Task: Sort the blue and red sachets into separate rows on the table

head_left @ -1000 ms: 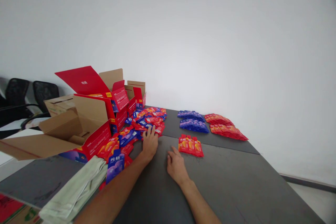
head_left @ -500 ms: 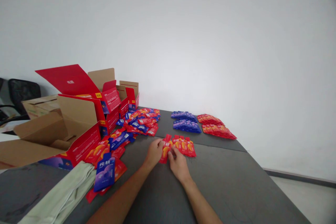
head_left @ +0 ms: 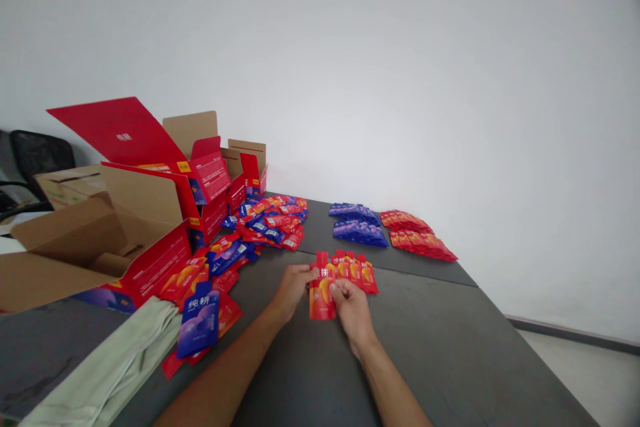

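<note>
Between my hands is a red pouch (head_left: 321, 297) with orange fruit printed on it, its face turned up toward me. My left hand (head_left: 294, 290) pinches its left edge near the top, thumb in front. On the right edge, lower down, my right hand (head_left: 351, 310) grips it with closed fingers. Just behind, a short overlapping row of similar red pouches (head_left: 356, 271) lies on the dark table (head_left: 300, 373); the held pouch hides the row's left end.
Blue pouches (head_left: 360, 232) and red pouches (head_left: 423, 243) lie in overlapping rows farther back. Mixed pouches (head_left: 273, 221) are heaped at left, a blue pouch (head_left: 199, 321) nearest me. Open red cartons (head_left: 155, 270) and a pale green cloth (head_left: 107, 360) are beyond them on the left.
The red pouch has come up off the row's left end toward me and now faces me more squarely. Both hands moved with it. The view has tilted slightly.
</note>
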`<state>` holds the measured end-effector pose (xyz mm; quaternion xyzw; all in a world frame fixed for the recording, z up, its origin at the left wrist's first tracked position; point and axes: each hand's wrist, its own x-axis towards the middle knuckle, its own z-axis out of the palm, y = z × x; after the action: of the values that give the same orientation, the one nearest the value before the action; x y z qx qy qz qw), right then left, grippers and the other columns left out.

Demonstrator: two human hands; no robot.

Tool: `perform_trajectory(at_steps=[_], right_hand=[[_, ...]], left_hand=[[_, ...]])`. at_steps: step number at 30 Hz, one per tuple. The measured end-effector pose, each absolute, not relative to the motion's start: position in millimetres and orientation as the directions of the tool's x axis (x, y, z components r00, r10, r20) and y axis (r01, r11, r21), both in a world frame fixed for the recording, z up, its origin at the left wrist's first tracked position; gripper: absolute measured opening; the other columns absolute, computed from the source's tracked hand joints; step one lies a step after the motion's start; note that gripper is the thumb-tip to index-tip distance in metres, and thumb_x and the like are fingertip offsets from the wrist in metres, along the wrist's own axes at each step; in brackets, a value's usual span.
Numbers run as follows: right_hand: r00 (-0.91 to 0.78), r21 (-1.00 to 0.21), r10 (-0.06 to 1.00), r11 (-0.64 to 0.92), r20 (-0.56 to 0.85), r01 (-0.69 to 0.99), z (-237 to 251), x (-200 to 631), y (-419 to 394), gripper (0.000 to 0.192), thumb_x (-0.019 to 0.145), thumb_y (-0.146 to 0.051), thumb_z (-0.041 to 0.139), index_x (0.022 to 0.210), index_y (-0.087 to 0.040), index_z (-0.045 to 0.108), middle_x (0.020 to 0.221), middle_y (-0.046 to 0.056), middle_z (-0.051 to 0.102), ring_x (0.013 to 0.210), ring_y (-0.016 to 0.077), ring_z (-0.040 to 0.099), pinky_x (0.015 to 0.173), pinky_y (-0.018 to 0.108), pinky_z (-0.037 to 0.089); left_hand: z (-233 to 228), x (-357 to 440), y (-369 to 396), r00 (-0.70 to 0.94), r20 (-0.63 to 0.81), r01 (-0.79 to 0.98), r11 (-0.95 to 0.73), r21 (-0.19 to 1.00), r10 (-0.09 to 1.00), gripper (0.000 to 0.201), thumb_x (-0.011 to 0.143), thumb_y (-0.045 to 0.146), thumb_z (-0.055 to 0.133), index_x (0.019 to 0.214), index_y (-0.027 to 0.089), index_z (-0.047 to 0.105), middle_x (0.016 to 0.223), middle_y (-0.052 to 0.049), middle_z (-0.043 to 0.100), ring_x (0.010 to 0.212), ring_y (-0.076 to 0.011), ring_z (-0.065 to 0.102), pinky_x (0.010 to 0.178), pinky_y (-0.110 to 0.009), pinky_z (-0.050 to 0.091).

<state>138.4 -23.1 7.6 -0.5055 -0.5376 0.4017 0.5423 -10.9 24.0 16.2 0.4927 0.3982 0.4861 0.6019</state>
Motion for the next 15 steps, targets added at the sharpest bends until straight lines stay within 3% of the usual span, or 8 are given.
perform_trajectory(at_steps=[3,9,15], right_hand=[[0.058,-0.989,0.988,0.138,0.141,0.058,15,136,-31,0.038,0.085,-0.053,0.057,0.078,-0.016,0.062,0.067,-0.001,0.057,0.060,0.0119,0.048,0.057,0.022,0.037],[-0.147,-0.981,0.987,0.091,0.066,0.169,13,135,-38,0.038,0.083,-0.054,0.059,0.080,-0.016,0.063,0.063,-0.003,0.054,0.055,0.0101,0.044,0.052,0.021,0.030],[-0.002,-0.995,0.998,0.065,0.065,0.082,5,144,-29,0.036,0.082,-0.052,0.061,0.078,-0.016,0.061,0.061,-0.004,0.054,0.053,0.0101,0.043,0.051,0.021,0.031]], left_hand=[[17,-12,22,0.192,-0.027,-0.264,0.078,0.961,0.981,0.043,0.074,0.055,0.064,0.078,0.012,0.068,0.066,-0.003,0.066,0.057,-0.0148,0.058,0.056,-0.026,0.046],[16,-15,23,0.114,0.062,-0.217,-0.036,0.975,0.992,0.047,0.076,0.058,0.063,0.077,0.012,0.068,0.066,-0.002,0.065,0.058,-0.0133,0.058,0.055,-0.023,0.044],[16,-18,15,0.458,-0.013,-0.096,0.064,0.993,0.889,0.039,0.067,0.044,0.074,0.088,0.011,0.071,0.075,-0.006,0.070,0.064,-0.0158,0.063,0.061,-0.026,0.049]])
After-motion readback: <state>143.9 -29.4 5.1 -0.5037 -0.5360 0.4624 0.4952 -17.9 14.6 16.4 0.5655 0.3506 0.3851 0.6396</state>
